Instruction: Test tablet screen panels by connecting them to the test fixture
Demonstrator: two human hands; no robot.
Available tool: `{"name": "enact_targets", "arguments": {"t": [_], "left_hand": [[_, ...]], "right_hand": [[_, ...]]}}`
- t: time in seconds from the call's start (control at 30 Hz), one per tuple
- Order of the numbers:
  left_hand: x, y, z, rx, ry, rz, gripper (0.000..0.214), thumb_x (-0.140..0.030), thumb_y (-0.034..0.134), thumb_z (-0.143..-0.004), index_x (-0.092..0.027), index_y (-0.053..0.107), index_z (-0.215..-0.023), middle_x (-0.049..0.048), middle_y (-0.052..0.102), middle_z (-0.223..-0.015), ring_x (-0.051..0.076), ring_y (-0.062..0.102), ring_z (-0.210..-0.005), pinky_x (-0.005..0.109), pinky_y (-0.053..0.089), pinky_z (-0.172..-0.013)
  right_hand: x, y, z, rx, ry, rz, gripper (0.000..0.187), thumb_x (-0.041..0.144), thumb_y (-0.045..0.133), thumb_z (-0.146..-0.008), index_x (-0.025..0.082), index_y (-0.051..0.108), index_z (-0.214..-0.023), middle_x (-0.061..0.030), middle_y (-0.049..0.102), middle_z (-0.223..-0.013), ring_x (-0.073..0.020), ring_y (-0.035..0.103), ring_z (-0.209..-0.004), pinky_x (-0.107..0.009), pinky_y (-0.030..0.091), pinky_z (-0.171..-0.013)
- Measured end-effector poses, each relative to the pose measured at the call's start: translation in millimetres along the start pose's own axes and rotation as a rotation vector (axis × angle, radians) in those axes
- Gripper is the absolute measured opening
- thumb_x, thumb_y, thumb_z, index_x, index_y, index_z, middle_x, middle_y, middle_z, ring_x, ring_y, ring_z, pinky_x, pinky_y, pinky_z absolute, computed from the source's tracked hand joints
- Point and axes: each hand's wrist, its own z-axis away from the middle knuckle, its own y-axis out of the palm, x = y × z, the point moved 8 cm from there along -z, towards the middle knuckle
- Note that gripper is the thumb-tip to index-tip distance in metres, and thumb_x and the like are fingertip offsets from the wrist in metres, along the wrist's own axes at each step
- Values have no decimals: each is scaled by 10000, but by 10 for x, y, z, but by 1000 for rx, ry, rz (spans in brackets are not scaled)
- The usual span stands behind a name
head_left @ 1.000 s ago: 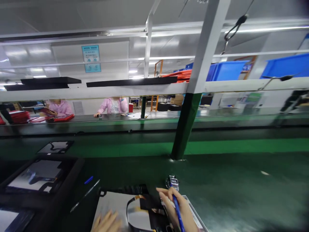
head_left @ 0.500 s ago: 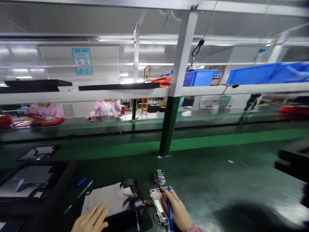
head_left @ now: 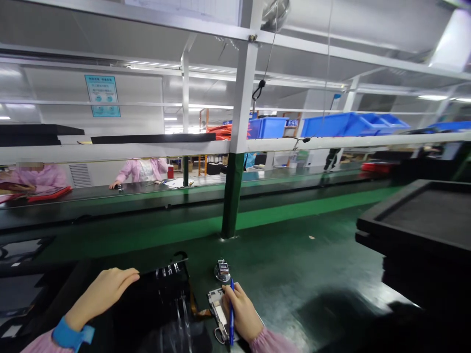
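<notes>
My left hand [head_left: 105, 289], with a blue band [head_left: 71, 336] at the wrist, has its fingers closed at the upper left edge of a glossy black panel [head_left: 158, 304]. Light reflects in streaks off the panel, and its lower part is blurred. An orange-brown flex cable [head_left: 201, 312] lies between it and a small silver-framed device [head_left: 217, 296]. Over that device rests my right hand [head_left: 243, 314], wrapped round a blue pen [head_left: 231, 314] held upright. The hand covers part of the device. Just beyond stands a small shiny metal piece on a round base [head_left: 222, 270].
Black trays [head_left: 415, 230] are stacked at the right. Panels in dark trays [head_left: 18, 294] lie at the left. A green and white post [head_left: 235, 196] rises from the green bench [head_left: 294, 274]. Blue bins [head_left: 331, 125] sit on the shelf; two people in pink work opposite.
My left hand has gone from lying flat on a pale grey panel to its upper left edge, and a glossy black face now shows there. My right hand keeps the pen. The view has swung right.
</notes>
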Motion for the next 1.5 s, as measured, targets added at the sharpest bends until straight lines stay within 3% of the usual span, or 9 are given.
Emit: {"name": "enact_targets", "arguments": {"t": [0.23,0.37,0.5,0.67,0.8,0.9,1.03,1.33,1.5], "left_hand": [[-53,-120,-262,20,-27,134,353,-408,462,-904,-246,644,-648,-27,642,-638,183,581,-605,252,365,-577],[26,-163,-324,-67,-68,158,335,-421,533,-851,-230,598,-584,-34,556,-542,157,512,-506,253,319,-513],[58,-177,-317,-158,-75,191,271,-421,574,-829,-238,673,-656,-24,631,-585,160,565,-530,248,406,-568],[218,-187,-127,-393,-180,194,291,-444,524,-870,-240,715,-952,37,731,-855,214,663,-772,309,484,-777],[523,147,263,-631,-310,376,564,-477,438,-916,-171,401,-1388,129,628,-1221,248,637,-1012,399,462,-937],[766,678,485,-636,-424,700,760,-563,483,-873,-137,248,-1457,168,427,-1451,297,357,-1378,447,274,-1136],[843,1046,552,-542,-497,835,721,-545,508,-876,-160,277,-1439,171,357,-1504,306,227,-1440,473,212,-1166],[717,830,461,-594,-458,653,587,-344,717,-756,-157,429,-1232,132,658,-1096,337,528,-1231,482,352,-1086],[629,748,446,-608,-406,697,566,-327,712,-772,-180,430,-1239,112,645,-1149,301,535,-1228,434,351,-1093]], "right_hand": [[21,-163,-175,-7,54,-114,140,188,514,-819,239,527,-690,-26,575,-570,-233,589,-597,-320,495,-540],[254,-107,-485,-65,95,-257,256,373,537,-898,250,410,-713,-61,667,-732,-252,696,-791,-336,554,-663],[636,137,-820,-115,90,-382,338,458,572,-888,260,327,-766,-125,684,-1053,-227,693,-920,-309,550,-746],[705,348,-952,-230,141,-400,369,437,593,-882,257,310,-726,19,559,-688,-142,586,-600,-238,471,-599],[625,439,-883,-204,96,-423,315,403,532,-904,252,341,-704,32,512,-657,-119,521,-536,-224,458,-563],[609,504,-827,-143,31,-453,276,395,551,-867,254,384,-698,0,575,-716,-143,557,-567,-253,499,-582],[594,587,-784,-93,-1,-434,251,361,609,-813,270,396,-717,-26,613,-787,-197,620,-663,-297,531,-601],[551,636,-760,-26,63,-400,288,460,662,-788,268,446,-785,-40,651,-784,-229,660,-714,-324,551,-667],[572,635,-775,-9,98,-452,357,441,672,-792,273,359,-761,-167,669,-1131,-336,614,-1130,-364,541,-760]]}}
